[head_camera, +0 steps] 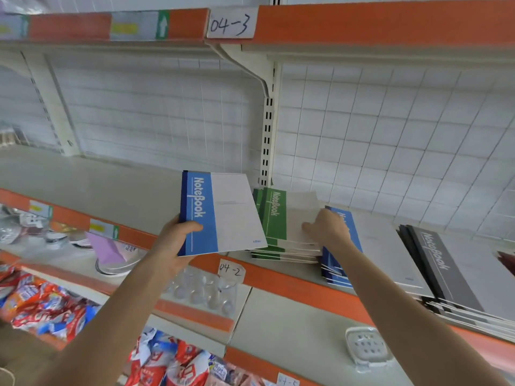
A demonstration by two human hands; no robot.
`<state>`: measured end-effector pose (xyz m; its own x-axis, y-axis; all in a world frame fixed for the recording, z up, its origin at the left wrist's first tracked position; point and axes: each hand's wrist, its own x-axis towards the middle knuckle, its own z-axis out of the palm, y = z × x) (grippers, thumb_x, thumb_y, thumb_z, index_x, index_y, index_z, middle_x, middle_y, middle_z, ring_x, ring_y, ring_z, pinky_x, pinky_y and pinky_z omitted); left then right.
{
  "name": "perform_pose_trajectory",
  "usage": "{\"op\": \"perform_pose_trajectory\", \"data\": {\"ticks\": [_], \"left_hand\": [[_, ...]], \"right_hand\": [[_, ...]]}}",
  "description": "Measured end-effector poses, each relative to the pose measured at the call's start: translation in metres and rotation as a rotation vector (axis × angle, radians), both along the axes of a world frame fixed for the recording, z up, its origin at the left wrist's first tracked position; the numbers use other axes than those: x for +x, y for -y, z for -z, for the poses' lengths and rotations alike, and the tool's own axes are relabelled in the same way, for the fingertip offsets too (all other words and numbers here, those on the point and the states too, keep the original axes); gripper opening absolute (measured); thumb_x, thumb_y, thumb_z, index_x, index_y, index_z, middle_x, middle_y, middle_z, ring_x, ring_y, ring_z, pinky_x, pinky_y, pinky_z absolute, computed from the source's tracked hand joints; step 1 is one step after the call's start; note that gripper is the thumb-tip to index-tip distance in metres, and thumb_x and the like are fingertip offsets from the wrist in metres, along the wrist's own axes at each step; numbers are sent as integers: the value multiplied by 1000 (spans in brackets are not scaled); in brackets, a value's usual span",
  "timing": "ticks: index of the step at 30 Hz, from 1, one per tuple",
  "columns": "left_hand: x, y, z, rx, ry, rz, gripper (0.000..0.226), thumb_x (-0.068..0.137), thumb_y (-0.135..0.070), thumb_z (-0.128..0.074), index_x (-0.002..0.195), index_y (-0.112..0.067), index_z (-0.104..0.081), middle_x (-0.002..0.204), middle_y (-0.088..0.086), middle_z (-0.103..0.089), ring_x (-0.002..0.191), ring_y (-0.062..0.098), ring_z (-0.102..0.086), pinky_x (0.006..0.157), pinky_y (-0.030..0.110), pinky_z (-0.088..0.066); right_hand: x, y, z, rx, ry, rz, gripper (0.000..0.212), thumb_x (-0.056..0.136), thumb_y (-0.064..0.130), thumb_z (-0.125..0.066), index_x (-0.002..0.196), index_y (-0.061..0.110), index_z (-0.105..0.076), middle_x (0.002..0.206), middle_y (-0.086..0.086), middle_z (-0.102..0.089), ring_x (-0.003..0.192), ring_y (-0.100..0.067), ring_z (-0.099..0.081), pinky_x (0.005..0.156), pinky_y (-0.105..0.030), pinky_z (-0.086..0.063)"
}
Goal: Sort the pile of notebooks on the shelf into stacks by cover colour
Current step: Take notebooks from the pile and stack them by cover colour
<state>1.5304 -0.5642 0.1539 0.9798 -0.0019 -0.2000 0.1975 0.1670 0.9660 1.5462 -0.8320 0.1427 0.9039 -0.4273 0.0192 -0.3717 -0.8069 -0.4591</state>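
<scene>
The left hand (178,235) is clamping a blue notebook (223,213) above the shelf (97,176) while the right hand (327,228) is lying flat-fingered on the green stack (274,218), so the carry is best passing over it, landing squarely on the blue stack (333,263).

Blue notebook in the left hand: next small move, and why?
Probably carry the blue notebook right, over the green stack, onto the blue stack, once the right hand lifts away. The left hand grips it in the air; the right hand rests on the green stack.
</scene>
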Motion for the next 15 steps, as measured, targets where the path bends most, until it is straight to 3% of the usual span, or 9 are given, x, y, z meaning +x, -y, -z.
{"op": "perform_pose_trajectory", "data": {"ticks": [3, 6, 7, 9, 11, 12, 15], "left_hand": [[5, 5, -1, -28, 7, 50, 25, 92, 1, -47, 104, -20, -55, 94, 5, -63, 80, 20, -60, 61, 32, -45], [8, 16, -1, -69, 38, 106, 32, 91, 4, -47, 115, -16, -53, 95, 4, -64, 86, 23, -61, 68, 34, -47], [8, 20, -2, -68, 54, 122, 33, 90, 5, -49, 115, -16, -53, 95, 4, -65, 88, 23, -61, 69, 34, -48], [8, 31, -3, -75, 91, 155, 35, 89, 6, -51, 115, -17, -53, 96, 3, -65, 89, 22, -62, 68, 34, -48], [6, 44, -5, -73, 114, 169, 34, 88, 5, -55, 112, -19, -54, 94, 1, -66, 84, 18, -63, 65, 33, -49], [5, 51, -5, -71, 123, 175, 34, 87, 5, -56, 110, -20, -55, 93, -1, -67, 83, 17, -63, 65, 32, -49], [2, 73, -5, -89, 138, 205, 32, 88, 2, -57, 111, -20, -55, 94, -2, -67, 84, 15, -64, 67, 33, -51]], "right_hand": [[-3, -8, 0, -103, -78, -29, 42, 91, 36, -51, 120, 5, -51, 123, -14, -49, 105, -33, -54, 76, -35, -44], [-9, -15, -2, -157, -32, -60, 45, 94, 40, -45, 125, 8, -50, 128, -13, -44, 116, -33, -47, 87, -38, -44], [-11, -17, -4, -98, 46, -67, 39, 95, 40, -43, 116, 10, -55, 121, -14, -47, 111, -32, -49, 82, -35, -43], [-15, -21, -11, 224, 198, -79, 33, 97, 37, -38, 85, 12, -57, 94, -12, -52, 86, -27, -52, 64, -27, -39], [-23, -25, -21, 629, 202, -97, 33, 96, 36, -44, 79, 10, -55, 77, -7, -56, 67, -21, -52, 58, -25, -40], [-26, -25, -23, 739, 185, -105, 28, 94, 34, -51, 81, 10, -57, 76, -5, -58, 65, -18, -54, 59, -26, -43], [-33, -16, -20, 636, 211, -93, 13, 85, 22, -66, 87, 10, -61, 76, -1, -60, 65, -15, -57, 58, -23, -47]]}}
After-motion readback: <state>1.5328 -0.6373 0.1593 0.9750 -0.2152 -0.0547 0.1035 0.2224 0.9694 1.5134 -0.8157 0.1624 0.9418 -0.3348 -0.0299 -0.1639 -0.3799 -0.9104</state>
